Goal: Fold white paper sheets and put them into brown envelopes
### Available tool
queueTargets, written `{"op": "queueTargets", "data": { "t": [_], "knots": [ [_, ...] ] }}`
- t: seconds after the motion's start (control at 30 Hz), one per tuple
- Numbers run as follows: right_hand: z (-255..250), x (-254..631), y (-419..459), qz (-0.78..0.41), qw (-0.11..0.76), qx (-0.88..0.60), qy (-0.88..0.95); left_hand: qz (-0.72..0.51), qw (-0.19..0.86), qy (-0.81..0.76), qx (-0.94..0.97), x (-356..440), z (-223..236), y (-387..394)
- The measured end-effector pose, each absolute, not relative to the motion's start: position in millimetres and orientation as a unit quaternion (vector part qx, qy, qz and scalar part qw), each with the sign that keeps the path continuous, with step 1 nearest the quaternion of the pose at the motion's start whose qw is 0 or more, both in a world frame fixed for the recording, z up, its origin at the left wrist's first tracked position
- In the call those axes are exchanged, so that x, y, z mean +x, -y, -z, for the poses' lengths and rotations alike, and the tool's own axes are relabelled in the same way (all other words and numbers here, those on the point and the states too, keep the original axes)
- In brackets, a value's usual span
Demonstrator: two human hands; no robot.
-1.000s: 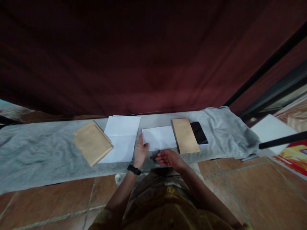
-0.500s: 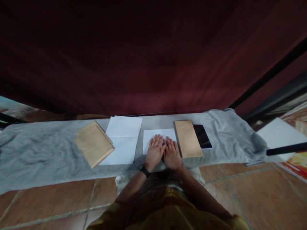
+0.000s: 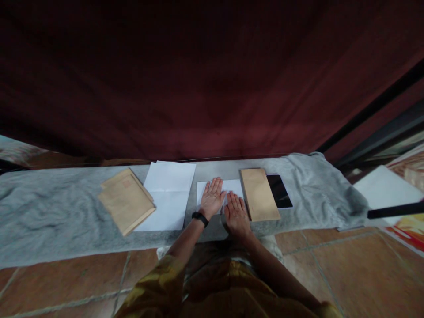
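A folded white sheet of paper [image 3: 201,190] lies in front of me, partly hidden by both hands. My left hand [image 3: 212,198], with a black band on its wrist, rests flat on the paper, fingers stretched out. Beside it, my right hand [image 3: 236,214] is also flat, its fingertips on the paper's near right part. Just right of the paper is a brown envelope stack [image 3: 260,194]. To the left lie larger white sheets [image 3: 168,194] with a crease across them, overlapped at one corner by more brown envelopes [image 3: 127,201].
A dark-screened phone [image 3: 280,191] is partly tucked under the right-hand envelopes. Everything lies on a narrow bench covered by a grey cloth [image 3: 318,190]. A dark red curtain [image 3: 212,110] hangs behind it. Black bars [image 3: 395,210] and a white board [image 3: 391,187] are at the right.
My left hand has slid forward along the paper, away from me. My right hand has shifted slightly nearer to me, so the hands are a little further apart. Both stay flat.
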State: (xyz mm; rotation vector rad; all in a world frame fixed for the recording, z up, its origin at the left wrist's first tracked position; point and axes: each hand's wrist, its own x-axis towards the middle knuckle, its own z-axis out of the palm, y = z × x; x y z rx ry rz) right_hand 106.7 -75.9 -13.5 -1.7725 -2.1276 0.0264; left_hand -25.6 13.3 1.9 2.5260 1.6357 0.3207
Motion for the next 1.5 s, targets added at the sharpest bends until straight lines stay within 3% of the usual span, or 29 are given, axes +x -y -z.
{"op": "queueTargets", "data": {
  "t": [0.47, 0.6, 0.97, 1.5],
  "knots": [
    [9.0, 105.1, 69.2, -0.032, 0.190, -0.614, 0.766, -0.118, 0.049, -0.420, 0.899, -60.8, -6.6, 74.6],
    [4.4, 90.6, 48.9, -0.059, 0.176, -0.554, 0.811, -0.139, 0.046, -0.400, 0.905, -65.8, -7.4, 83.5],
    [14.1, 85.9, 1.4, -0.029, 0.156, -0.616, 0.772, -0.129, 0.058, -0.385, 0.912, -73.3, -10.3, 88.0],
    [-0.5, 109.7, 91.6, -0.026, 0.132, -0.566, 0.813, -0.166, 0.063, -0.371, 0.911, -72.6, -8.7, 90.9]
  ]
}}
